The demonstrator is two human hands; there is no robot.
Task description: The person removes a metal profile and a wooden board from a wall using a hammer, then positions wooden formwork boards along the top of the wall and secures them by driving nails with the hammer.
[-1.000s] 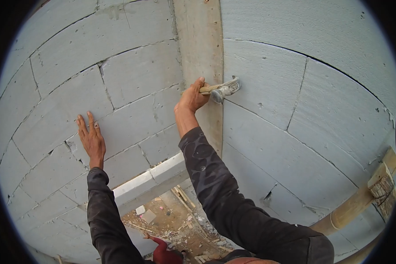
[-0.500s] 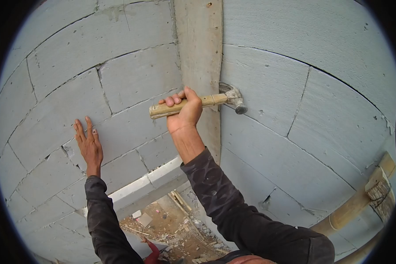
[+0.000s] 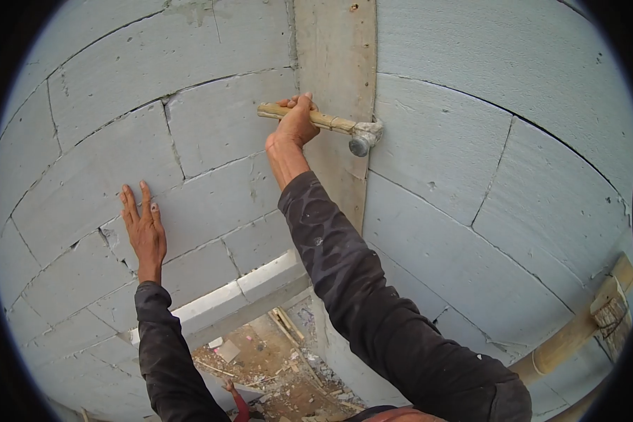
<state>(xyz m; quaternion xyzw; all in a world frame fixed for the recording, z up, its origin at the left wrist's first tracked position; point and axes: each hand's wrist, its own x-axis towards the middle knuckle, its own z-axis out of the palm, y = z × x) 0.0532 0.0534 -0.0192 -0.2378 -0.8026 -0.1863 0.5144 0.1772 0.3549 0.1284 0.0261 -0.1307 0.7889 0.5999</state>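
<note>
My right hand [image 3: 297, 126] is wrapped round the wooden handle of a claw hammer [image 3: 359, 145]. The hammer's metal head is in front of the right edge of a vertical wooden board [image 3: 336, 63] in the wall corner; whether its claw touches the board cannot be made out. Flat against the grey block wall [image 3: 221, 126] on the left lies my left hand [image 3: 145, 232], its fingers spread, just above a chipped joint between blocks.
On the right, a second block wall [image 3: 436, 133] meets the board. Bamboo poles [image 3: 548, 355] cross at lower right. Through an opening below a pale ledge [image 3: 211, 304], rubble-strewn ground [image 3: 260, 352] lies far down, where another person's red sleeve [image 3: 241, 406] shows.
My right hand has carried the hammer upward in the view, and the hammer's head has turned. My left hand stays on the wall. The view has shifted slightly.
</note>
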